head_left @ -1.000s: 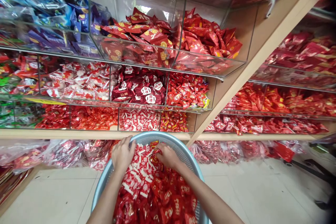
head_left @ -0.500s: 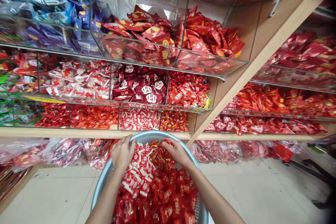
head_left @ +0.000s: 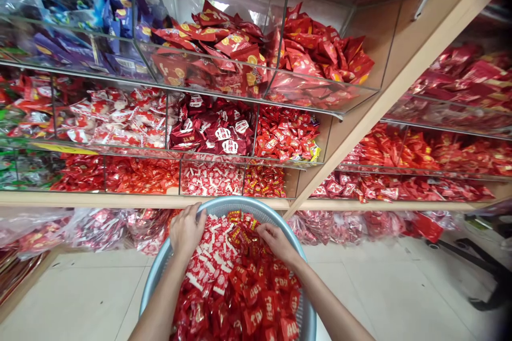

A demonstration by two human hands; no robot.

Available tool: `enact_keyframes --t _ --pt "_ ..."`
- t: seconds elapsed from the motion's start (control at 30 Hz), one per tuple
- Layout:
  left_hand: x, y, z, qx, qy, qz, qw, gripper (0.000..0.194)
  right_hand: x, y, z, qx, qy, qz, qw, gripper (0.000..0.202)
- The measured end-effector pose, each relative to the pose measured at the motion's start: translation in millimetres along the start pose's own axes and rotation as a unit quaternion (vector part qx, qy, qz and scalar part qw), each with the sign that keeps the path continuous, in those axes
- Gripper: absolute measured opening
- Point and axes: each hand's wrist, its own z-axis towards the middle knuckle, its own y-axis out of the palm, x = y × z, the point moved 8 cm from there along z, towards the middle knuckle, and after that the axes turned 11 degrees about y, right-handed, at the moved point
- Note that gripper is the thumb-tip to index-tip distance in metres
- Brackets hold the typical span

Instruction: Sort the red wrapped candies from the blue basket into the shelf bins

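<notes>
A blue-grey basket (head_left: 240, 201) holds red-and-white candies (head_left: 216, 248), small red-and-gold candies (head_left: 243, 234) and larger red packets (head_left: 258, 303). My left hand (head_left: 187, 230) lies over the basket's left rim near its far side, thumb apart from the fingers, gripping the rim. Over the small red-and-gold candies at the right is my right hand (head_left: 276, 241), its fingers drawn together in a pinch at the candies. Whatever is between those fingertips is too small to make out.
Shelves with clear compartments of wrapped candy (head_left: 216, 122) stand ahead, above a wooden ledge (head_left: 92, 200). Clear bags of candy (head_left: 100, 229) sit below it. A slanting wooden post (head_left: 384, 106) divides the shelves. Black legs of some object (head_left: 476, 261) stand on the tiled floor at right.
My right hand has moved slightly right and nearer to me, and its fingers are drawn closer together. My left hand stays on the rim. The view has shifted slightly.
</notes>
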Motion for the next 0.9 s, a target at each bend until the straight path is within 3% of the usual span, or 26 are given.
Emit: enact_keyframes --t 0.17,0.33,0.4,0.53,0.67,0.8,0.9 --pt "0 0.0 0 0.004 0.0 -0.001 1.0 0.045 -1 -6 -5 0.013 0.022 0.043 0.999 0.039" --pt "0 -1.1 0 0.009 -0.001 -0.002 1.0 0.045 19 -5 -17 -0.005 0.13 0.116 0.985 0.035" --pt "0 -1.2 0 0.008 -0.001 -0.003 1.0 0.045 25 -3 -19 -0.017 0.142 0.107 0.984 0.036" --pt "0 -1.2 -1 0.008 0.0 -0.009 1.0 0.045 12 -5 -15 0.006 0.021 -0.012 1.0 0.027" --pt "0 -0.3 -1 0.003 -0.002 -0.012 1.0 0.046 -9 3 -7 0.038 -0.086 -0.148 0.984 0.034" --pt "0 -0.6 -1 -0.002 -0.001 -0.011 1.0 0.046 -30 21 -1 0.07 -0.136 -0.251 0.956 0.025" --pt "0 -1.4 -1 -0.001 0.0 -0.013 1.0 0.046 -37 36 5 0.086 -0.134 -0.288 0.944 0.019"
